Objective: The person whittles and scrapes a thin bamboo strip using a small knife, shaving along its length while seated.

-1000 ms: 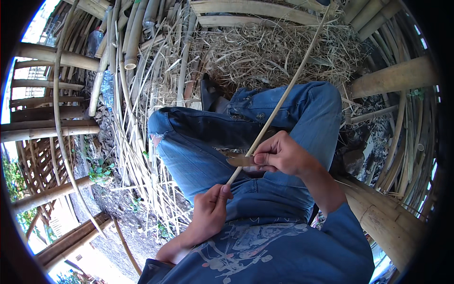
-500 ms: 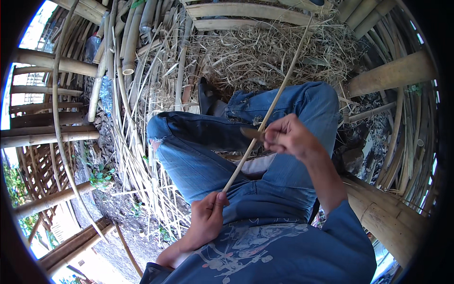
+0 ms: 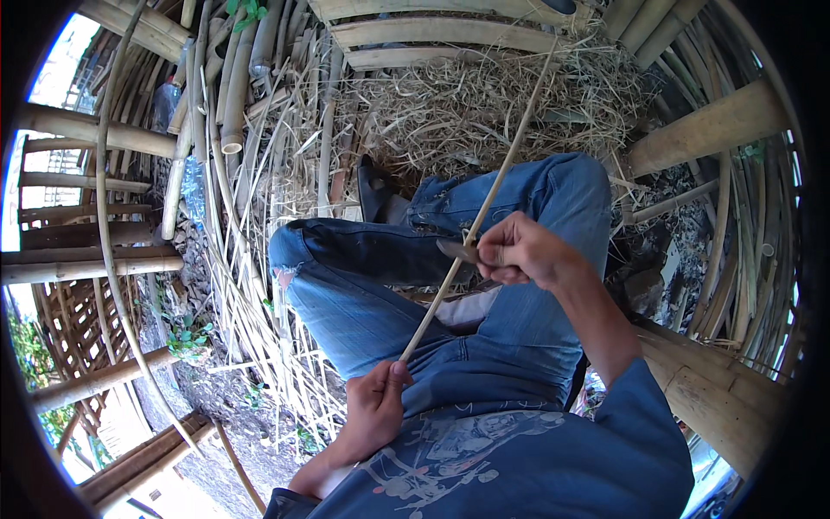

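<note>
We note the left hand [image 3: 373,413] low over the lap, fingers closed around the near end of a long thin pale bamboo strip [image 3: 484,208] that slants up and away across the blue-jeaned knees [image 3: 363,259]. The right hand [image 3: 519,253] sits fisted on a small dark-bladed knife [image 3: 456,251], blade laid against the strip mid-length. Dry bamboo shavings [image 3: 467,112] and stacked bamboo poles [image 3: 233,86] lie beyond.

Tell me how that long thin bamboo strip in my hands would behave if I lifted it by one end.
The bamboo strip is long and slender, so it would probably flex and droop. It looks light. Held only by the left hand, its far end would likely sway.
</note>
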A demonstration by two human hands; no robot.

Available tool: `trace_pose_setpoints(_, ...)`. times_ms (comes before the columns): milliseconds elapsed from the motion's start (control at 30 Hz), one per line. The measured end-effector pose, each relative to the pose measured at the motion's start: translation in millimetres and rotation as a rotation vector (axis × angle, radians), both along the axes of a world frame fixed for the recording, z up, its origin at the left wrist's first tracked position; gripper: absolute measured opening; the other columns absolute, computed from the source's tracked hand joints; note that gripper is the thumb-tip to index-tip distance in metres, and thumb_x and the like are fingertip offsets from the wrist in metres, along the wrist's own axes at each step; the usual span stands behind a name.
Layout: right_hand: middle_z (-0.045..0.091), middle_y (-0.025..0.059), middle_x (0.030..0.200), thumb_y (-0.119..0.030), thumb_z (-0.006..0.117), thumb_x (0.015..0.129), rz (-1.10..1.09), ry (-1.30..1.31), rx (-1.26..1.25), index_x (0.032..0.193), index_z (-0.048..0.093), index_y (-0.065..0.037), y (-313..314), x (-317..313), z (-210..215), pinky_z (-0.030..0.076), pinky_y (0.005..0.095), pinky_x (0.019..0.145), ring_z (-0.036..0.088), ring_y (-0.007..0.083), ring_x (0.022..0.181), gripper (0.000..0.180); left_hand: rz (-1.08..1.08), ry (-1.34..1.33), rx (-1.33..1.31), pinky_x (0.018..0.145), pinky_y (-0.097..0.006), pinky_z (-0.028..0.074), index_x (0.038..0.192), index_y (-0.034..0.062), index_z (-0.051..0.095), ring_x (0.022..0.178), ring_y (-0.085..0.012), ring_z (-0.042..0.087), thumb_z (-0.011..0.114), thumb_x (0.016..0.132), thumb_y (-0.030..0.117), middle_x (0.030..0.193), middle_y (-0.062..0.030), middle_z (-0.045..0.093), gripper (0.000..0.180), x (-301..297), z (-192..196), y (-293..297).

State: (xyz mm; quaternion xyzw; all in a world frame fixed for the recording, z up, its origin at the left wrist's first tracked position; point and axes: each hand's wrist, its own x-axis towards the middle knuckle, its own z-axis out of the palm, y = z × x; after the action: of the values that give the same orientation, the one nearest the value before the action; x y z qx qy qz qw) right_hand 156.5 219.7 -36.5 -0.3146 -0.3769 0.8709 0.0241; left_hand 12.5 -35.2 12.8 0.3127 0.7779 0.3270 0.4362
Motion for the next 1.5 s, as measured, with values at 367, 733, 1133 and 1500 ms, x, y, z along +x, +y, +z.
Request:
trace_pose_setpoints(367, 0.049, 0.0047, 0.051, -0.007, 0.057, 0.084, -0.144, -0.062, 0.187, 0.067, 0.057, 0.004, 39, 13, -9, 0.023, 0.0202, 0.034, 0.036, 0.0053, 0.038, 0.02, 0.01, -0.003, -0.011, 0.039, -0.026, 0.028, 0.075, 0.0006, 0.06, 0.042, -0.005, 0.035, 0.048, 0.096, 0.021, 0.043, 0.0, 0.039, 0.032, 1, 6, -2)
trace_pose_setpoints(733, 0.046, 0.0011, 0.048, -0.009, 0.055, 0.084, -0.127, -0.078, 0.224, 0.066, 0.055, 0.001, 50, 15, -11, 0.022, 0.0212, 0.033, 0.034, 0.0055, 0.036, 0.021, -0.001, -0.02, 0.015, 0.04, -0.026, 0.028, 0.076, 0.0, 0.061, 0.042, -0.0049, 0.035, 0.048, 0.096, 0.021, 0.044, 0.0005, 0.04, 0.032, 0, -5, -15)
trace_pose_setpoints(1133, 0.04, -0.0038, 0.048, -0.016, 0.052, 0.09, -0.061, -0.14, 0.193, 0.07, 0.054, -0.001, 91, 38, -25, 0.022, 0.0226, 0.032, 0.033, 0.0053, 0.036, 0.025, 0.028, -0.106, -0.135, 0.047, -0.025, 0.027, 0.074, -0.0021, 0.061, 0.049, -0.0057, 0.034, 0.045, 0.097, 0.025, 0.05, 0.0012, 0.042, 0.039, 1, 7, -12)
trace_pose_setpoints(1500, 0.049, 0.001, 0.058, -0.021, 0.05, 0.094, -0.304, 0.069, 0.165, 0.087, 0.056, -0.002, -24, -3, -9, 0.032, 0.0207, 0.038, 0.043, 0.0067, 0.044, 0.021, 0.285, -0.689, -0.126, 0.04, -0.023, 0.018, 0.074, 0.0033, 0.055, 0.04, -0.0047, 0.026, 0.041, 0.098, 0.035, 0.048, 0.0055, 0.033, 0.042, -16, -18, 10)
